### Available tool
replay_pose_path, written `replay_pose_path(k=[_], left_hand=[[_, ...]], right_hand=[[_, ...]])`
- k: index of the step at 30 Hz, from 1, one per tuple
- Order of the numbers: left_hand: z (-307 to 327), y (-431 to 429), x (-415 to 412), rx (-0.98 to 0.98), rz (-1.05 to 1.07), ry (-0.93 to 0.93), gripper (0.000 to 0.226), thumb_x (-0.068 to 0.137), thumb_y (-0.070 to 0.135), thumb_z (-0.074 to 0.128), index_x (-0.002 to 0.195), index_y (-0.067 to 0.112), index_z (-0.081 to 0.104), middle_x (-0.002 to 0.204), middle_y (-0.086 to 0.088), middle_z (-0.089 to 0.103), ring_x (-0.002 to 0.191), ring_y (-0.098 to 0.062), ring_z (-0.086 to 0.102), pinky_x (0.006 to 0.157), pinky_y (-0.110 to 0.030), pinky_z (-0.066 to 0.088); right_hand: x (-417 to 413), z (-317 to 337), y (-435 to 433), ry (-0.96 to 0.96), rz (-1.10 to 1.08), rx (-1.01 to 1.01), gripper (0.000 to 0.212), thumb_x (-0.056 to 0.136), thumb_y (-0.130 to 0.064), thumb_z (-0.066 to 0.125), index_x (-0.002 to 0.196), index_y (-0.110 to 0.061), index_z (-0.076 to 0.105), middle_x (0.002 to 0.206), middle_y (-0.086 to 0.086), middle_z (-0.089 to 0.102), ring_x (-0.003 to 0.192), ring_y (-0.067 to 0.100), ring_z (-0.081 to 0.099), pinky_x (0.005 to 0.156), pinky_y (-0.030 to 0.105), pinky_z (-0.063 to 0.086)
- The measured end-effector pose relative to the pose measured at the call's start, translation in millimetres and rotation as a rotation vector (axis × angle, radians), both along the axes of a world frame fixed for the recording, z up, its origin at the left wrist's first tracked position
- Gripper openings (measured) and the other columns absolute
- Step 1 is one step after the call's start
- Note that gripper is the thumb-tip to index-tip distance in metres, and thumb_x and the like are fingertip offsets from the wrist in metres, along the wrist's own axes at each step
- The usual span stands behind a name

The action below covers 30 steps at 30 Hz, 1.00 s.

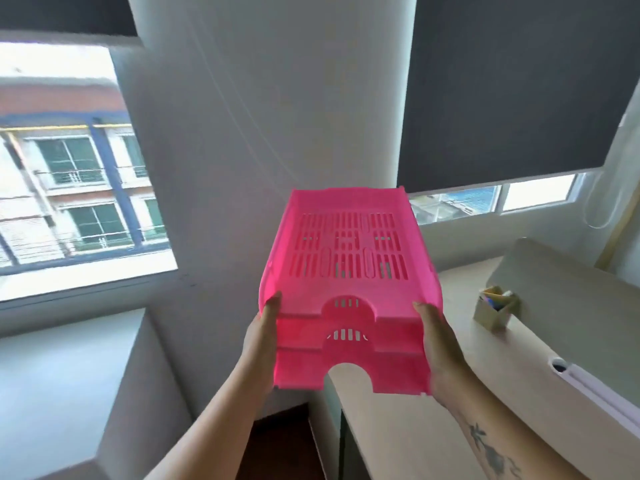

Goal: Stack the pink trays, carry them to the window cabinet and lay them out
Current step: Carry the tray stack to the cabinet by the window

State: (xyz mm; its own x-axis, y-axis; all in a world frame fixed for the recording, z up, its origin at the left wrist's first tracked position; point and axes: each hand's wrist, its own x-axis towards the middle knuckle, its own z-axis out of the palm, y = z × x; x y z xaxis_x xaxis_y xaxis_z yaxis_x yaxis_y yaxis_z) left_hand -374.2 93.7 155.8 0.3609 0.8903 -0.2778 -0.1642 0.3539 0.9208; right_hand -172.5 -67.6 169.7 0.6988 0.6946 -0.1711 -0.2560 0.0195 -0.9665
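Observation:
A stack of pink trays (349, 271) with slotted bottoms and arched front cut-outs hangs in the air in front of me, three front edges showing one above the other. My left hand (261, 341) presses flat against the stack's left side. My right hand (438, 344) holds the right side, fingers along the wall. The stack is level with a white pillar behind it, above the left end of a pale cabinet top (460, 358) under the window.
A small beige pen holder (495, 308) with coloured items stands on the cabinet top. A white long object (602, 396) lies at its right edge. Dark roller blinds (512, 91) cover the right window. A white ledge (62, 368) sits lower left below another window.

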Motion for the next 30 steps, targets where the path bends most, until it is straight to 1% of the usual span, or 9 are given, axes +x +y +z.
replay_pose_path(k=[3, 8, 10, 14, 18, 21, 25, 28, 30], left_hand=[[12, 16, -68, 0.046, 0.139, -0.034, 0.076, 0.056, 0.077, 0.069, 0.114, 0.028, 0.07, 0.107, -0.019, 0.075, 0.098, -0.043, 0.07, 0.091, -0.066, 0.05], [28, 23, -179, 0.089, 0.381, -0.095, 0.066, 0.077, 0.065, 0.06, 0.121, 0.017, 0.067, 0.108, -0.021, 0.074, 0.098, -0.044, 0.07, 0.089, -0.064, 0.052], [35, 20, -220, 0.103, 0.443, -0.1, 0.062, 0.083, 0.063, 0.058, 0.121, 0.016, 0.067, 0.109, -0.022, 0.074, 0.098, -0.045, 0.07, 0.088, -0.064, 0.053], [47, 9, -291, 0.12, 0.591, -0.088, 0.064, 0.078, 0.065, 0.062, 0.121, 0.017, 0.067, 0.109, -0.021, 0.074, 0.096, -0.045, 0.071, 0.086, -0.067, 0.052], [43, -9, -345, 0.127, 0.719, -0.066, 0.064, 0.078, 0.067, 0.059, 0.122, 0.022, 0.066, 0.109, -0.019, 0.074, 0.094, -0.043, 0.073, 0.086, -0.066, 0.053], [37, -21, -381, 0.103, 0.816, -0.033, 0.07, 0.072, 0.075, 0.059, 0.121, 0.025, 0.065, 0.108, -0.017, 0.075, 0.092, -0.041, 0.073, 0.081, -0.065, 0.055], [26, -23, -424, 0.014, 0.911, -0.004, 0.073, 0.066, 0.08, 0.055, 0.117, 0.028, 0.066, 0.106, -0.018, 0.075, 0.09, -0.041, 0.073, 0.076, -0.065, 0.056], [13, -8, -455, -0.05, 0.941, 0.022, 0.077, 0.062, 0.083, 0.055, 0.115, 0.029, 0.066, 0.105, -0.017, 0.075, 0.09, -0.042, 0.073, 0.076, -0.067, 0.055], [2, 10, -479, -0.085, 0.937, 0.045, 0.078, 0.061, 0.085, 0.054, 0.114, 0.028, 0.066, 0.103, -0.018, 0.076, 0.089, -0.042, 0.073, 0.075, -0.067, 0.055]], right_hand=[[-44, 10, 50, 0.005, 0.16, 0.041, 0.048, 0.072, -0.064, 0.055, 0.111, -0.036, 0.062, 0.105, 0.014, 0.072, 0.093, 0.037, 0.07, 0.078, 0.061, 0.056], [-133, 23, 120, 0.006, 0.442, 0.119, 0.051, 0.072, -0.064, 0.058, 0.115, -0.037, 0.06, 0.109, 0.02, 0.07, 0.093, 0.042, 0.07, 0.072, 0.066, 0.055], [-171, 27, 141, 0.021, 0.548, 0.154, 0.05, 0.074, -0.062, 0.059, 0.117, -0.036, 0.059, 0.108, 0.021, 0.07, 0.091, 0.042, 0.07, 0.07, 0.063, 0.056], [-239, 36, 170, 0.041, 0.713, 0.196, 0.039, 0.084, -0.049, 0.054, 0.118, -0.029, 0.058, 0.104, 0.019, 0.071, 0.085, 0.039, 0.072, 0.063, 0.05, 0.059], [-295, 33, 191, 0.08, 0.888, 0.186, 0.04, 0.084, -0.046, 0.056, 0.114, -0.021, 0.064, 0.1, 0.022, 0.073, 0.086, 0.045, 0.071, 0.071, 0.062, 0.057], [-339, 28, 209, 0.104, 0.979, 0.184, 0.048, 0.084, -0.041, 0.056, 0.123, -0.014, 0.059, 0.104, 0.027, 0.071, 0.085, 0.045, 0.071, 0.066, 0.055, 0.058], [-391, 15, 225, 0.082, 1.025, 0.143, 0.031, 0.091, -0.039, 0.056, 0.118, -0.025, 0.058, 0.1, 0.021, 0.071, 0.08, 0.042, 0.072, 0.062, 0.052, 0.059], [-428, 0, 243, 0.064, 1.027, 0.101, 0.032, 0.091, -0.041, 0.054, 0.119, -0.025, 0.058, 0.105, 0.024, 0.07, 0.083, 0.044, 0.071, 0.067, 0.06, 0.058], [-452, -13, 259, 0.057, 1.017, 0.083, 0.032, 0.092, -0.042, 0.053, 0.119, -0.025, 0.058, 0.106, 0.025, 0.07, 0.083, 0.045, 0.071, 0.066, 0.058, 0.059]])
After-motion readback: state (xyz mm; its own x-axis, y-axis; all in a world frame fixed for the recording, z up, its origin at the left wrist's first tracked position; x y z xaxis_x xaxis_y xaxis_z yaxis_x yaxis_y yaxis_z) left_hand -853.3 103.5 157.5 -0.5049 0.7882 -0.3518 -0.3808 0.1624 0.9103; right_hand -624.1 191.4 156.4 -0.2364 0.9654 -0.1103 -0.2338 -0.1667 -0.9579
